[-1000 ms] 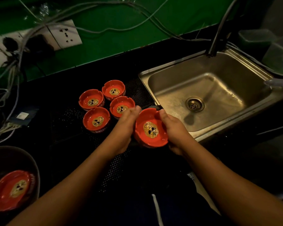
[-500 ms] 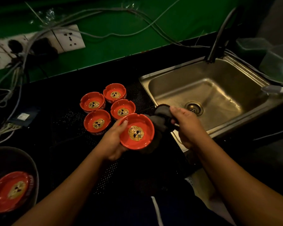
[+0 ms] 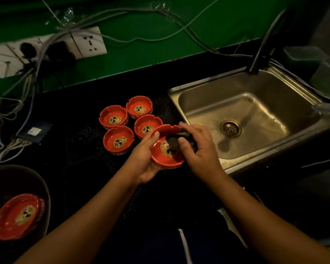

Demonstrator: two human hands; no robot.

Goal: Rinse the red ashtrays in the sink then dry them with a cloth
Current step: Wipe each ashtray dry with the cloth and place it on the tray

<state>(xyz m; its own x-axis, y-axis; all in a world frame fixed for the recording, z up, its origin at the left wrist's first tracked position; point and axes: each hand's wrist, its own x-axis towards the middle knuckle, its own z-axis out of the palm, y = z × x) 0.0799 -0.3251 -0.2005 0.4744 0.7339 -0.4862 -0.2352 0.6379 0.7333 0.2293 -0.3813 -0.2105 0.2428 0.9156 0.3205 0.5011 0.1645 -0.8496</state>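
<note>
1. Head view: nearest the person, at 7 o'clock, a dark bowl (image 3: 45, 189) holds a lone ashtray (image 3: 17, 216), red with a gold emblem, lying tilted inside it.
2. Two bare forearms reach in from 6 o'clock toward the middle of the frame.
3. The left hand (image 3: 143, 161) has its grip clamped on the held ashtray (image 3: 160, 159), taking it from its 9 o'clock side with the thumb hooked over the rim.
4. The right hand (image 3: 202, 149) has its grip clamped on a dark cloth (image 3: 172, 141), pinched between thumb and fingers. The cloth is pressed into the hollow of the held ashtray and covers part of its emblem.
5. The held ashtray is tilted, above the black tabletop (image 3: 80, 103), just beside the near-left corner of the sink (image 3: 265, 86).
6. At its 10 o'clock, four ashtrays (image 3: 119, 140) stand upright on the tabletop in a tight cluster, mouths up.
7. At 3 o'clock the steel sink shows a round drain (image 3: 231, 128). A dark tap (image 3: 263, 44) rises from its far rim.
8. Farthest, at 11 o'clock, a white socket plate (image 3: 88, 42) sits on the green wall (image 3: 141, 35) among tangled cables (image 3: 32, 73).
</note>
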